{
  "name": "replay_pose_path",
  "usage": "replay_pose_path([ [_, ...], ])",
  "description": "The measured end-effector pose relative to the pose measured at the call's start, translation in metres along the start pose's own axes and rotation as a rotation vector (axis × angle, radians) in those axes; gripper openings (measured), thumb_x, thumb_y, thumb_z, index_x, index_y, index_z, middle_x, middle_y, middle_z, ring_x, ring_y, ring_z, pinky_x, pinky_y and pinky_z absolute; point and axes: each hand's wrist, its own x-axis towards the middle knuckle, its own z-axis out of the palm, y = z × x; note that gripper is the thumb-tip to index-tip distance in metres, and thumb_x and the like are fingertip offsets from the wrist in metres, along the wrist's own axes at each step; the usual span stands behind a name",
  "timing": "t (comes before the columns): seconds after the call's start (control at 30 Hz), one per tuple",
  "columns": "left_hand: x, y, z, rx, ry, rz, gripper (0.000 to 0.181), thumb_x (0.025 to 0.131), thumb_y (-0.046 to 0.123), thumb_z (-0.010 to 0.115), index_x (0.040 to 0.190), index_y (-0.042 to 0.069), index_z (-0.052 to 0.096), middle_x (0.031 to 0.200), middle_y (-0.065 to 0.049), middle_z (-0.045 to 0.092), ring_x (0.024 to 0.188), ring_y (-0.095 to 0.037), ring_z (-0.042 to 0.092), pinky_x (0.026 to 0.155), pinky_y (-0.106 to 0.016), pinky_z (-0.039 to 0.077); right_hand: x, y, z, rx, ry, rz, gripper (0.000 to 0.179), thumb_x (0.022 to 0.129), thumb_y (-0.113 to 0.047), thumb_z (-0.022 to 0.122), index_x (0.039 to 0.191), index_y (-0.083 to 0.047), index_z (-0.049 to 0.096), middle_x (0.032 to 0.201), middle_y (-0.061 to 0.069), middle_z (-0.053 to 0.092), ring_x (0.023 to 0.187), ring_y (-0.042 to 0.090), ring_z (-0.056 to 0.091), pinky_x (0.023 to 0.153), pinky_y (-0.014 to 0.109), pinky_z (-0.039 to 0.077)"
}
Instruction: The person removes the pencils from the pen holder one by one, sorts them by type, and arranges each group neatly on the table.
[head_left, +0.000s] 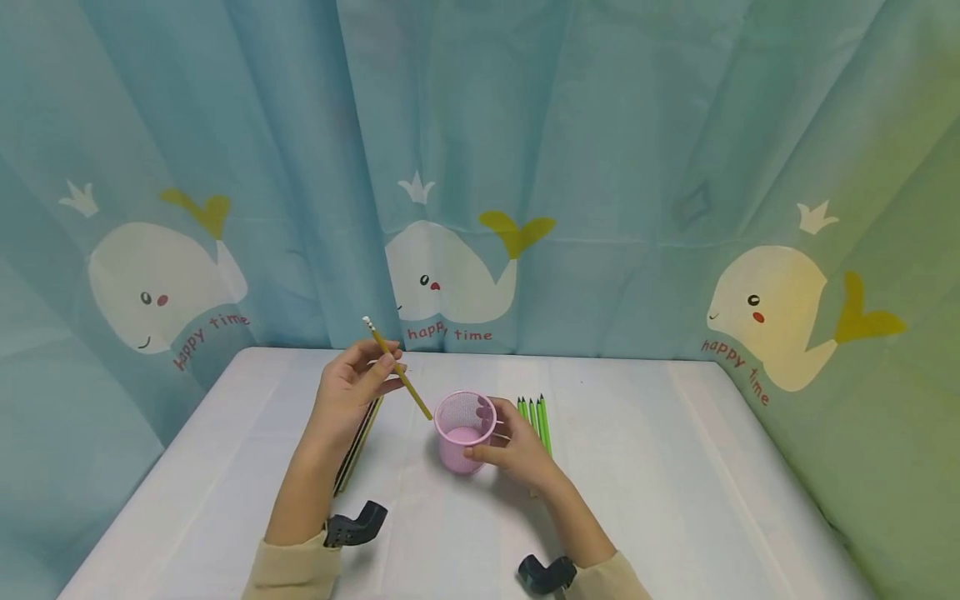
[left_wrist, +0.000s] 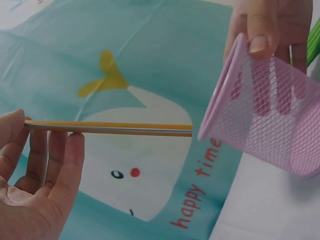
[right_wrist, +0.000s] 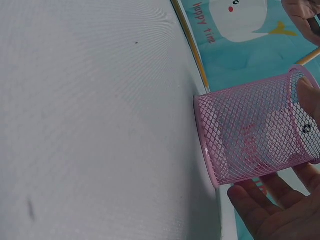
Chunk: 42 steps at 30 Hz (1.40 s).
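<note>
My left hand (head_left: 347, 385) pinches a yellow pencil (head_left: 408, 388) between thumb and fingers, up off the table. The pencil slants, its white eraser end up and its lower end just left of the pen holder's rim. In the left wrist view the pencil (left_wrist: 115, 128) points towards the holder's mouth, apart from it. The pink mesh pen holder (head_left: 452, 454) stands on the table, and my right hand (head_left: 525, 454) grips it from the right. In the right wrist view, the thumb lies by the rim of the holder (right_wrist: 250, 135) and the fingers curl round its side.
Several green pencils (head_left: 545, 425) lie behind my right hand, partly hidden by it. Yellow and black pencils (head_left: 358, 446) lie beside my left forearm. A white cloth covers the table (head_left: 675, 483). A blue curtain (head_left: 615, 167) with whale prints hangs along the far edge.
</note>
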Motion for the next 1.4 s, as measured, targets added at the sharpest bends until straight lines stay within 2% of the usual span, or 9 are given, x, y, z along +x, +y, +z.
replay_pose_path([
  [0.27, -0.001, 0.004, -0.009, 0.049, 0.045, -0.002, 0.019, 0.101, 0.012, 0.058, 0.119, 0.006, 0.061, 0.118, -0.003, 0.063, 0.105, -0.015, 0.065, 0.088, -0.033, 0.060, 0.001, 0.001, -0.001, 0.009, -0.002, 0.002, 0.076, 0.076, -0.013, 0.086, 0.142, -0.012, 0.048, 0.138, 0.015, 0.056, 0.126, 0.037, 0.056, 0.105, 0.047, 0.050],
  [0.47, -0.001, 0.005, -0.015, 0.035, 0.038, 0.025, 0.021, 0.100, 0.007, 0.059, 0.120, 0.004, 0.060, 0.115, -0.002, 0.064, 0.098, -0.013, 0.066, 0.086, -0.031, 0.060, 0.000, 0.000, 0.000, 0.016, 0.001, 0.000, 0.077, 0.074, -0.013, 0.087, 0.141, -0.012, 0.048, 0.137, 0.015, 0.057, 0.125, 0.037, 0.056, 0.105, 0.047, 0.050],
  [0.57, -0.002, 0.005, -0.017, 0.064, 0.032, 0.021, 0.024, 0.100, 0.008, 0.060, 0.123, 0.002, 0.060, 0.113, -0.003, 0.065, 0.097, -0.013, 0.067, 0.085, -0.030, 0.061, 0.000, 0.000, 0.000, 0.021, 0.003, -0.007, 0.078, 0.074, -0.013, 0.087, 0.142, -0.012, 0.048, 0.137, 0.015, 0.056, 0.125, 0.037, 0.056, 0.104, 0.047, 0.050],
  [0.9, -0.002, 0.002, -0.022, 0.197, -0.007, -0.068, 0.036, 0.099, 0.014, 0.062, 0.130, -0.004, 0.055, 0.107, -0.001, 0.065, 0.095, -0.017, 0.068, 0.079, -0.029, 0.061, 0.001, 0.003, -0.003, 0.002, 0.010, -0.022, 0.077, 0.074, -0.014, 0.086, 0.141, -0.011, 0.048, 0.137, 0.016, 0.057, 0.125, 0.038, 0.057, 0.104, 0.047, 0.051],
  [1.03, -0.001, -0.002, -0.024, 0.217, -0.027, -0.095, 0.036, 0.098, 0.014, 0.064, 0.130, -0.003, 0.056, 0.109, -0.008, 0.062, 0.095, -0.019, 0.068, 0.079, -0.031, 0.062, 0.001, 0.003, -0.004, 0.003, 0.012, -0.015, 0.077, 0.075, -0.014, 0.087, 0.141, -0.012, 0.048, 0.137, 0.016, 0.057, 0.124, 0.037, 0.057, 0.103, 0.047, 0.051],
  [1.17, 0.000, -0.006, -0.025, 0.226, -0.055, -0.123, 0.035, 0.098, 0.012, 0.063, 0.129, -0.004, 0.056, 0.111, -0.017, 0.058, 0.091, -0.015, 0.067, 0.078, -0.034, 0.063, 0.001, 0.003, -0.004, 0.003, 0.022, -0.005, 0.076, 0.075, -0.014, 0.087, 0.141, -0.013, 0.049, 0.137, 0.015, 0.057, 0.125, 0.037, 0.057, 0.103, 0.047, 0.051],
  [1.4, 0.001, -0.012, -0.028, 0.273, -0.098, -0.194, 0.035, 0.098, 0.010, 0.063, 0.129, -0.003, 0.056, 0.113, -0.019, 0.058, 0.090, -0.022, 0.069, 0.075, -0.032, 0.063, 0.001, 0.002, -0.003, 0.003, 0.031, -0.003, 0.076, 0.074, -0.014, 0.087, 0.140, -0.013, 0.049, 0.137, 0.013, 0.058, 0.125, 0.037, 0.057, 0.104, 0.047, 0.051],
])
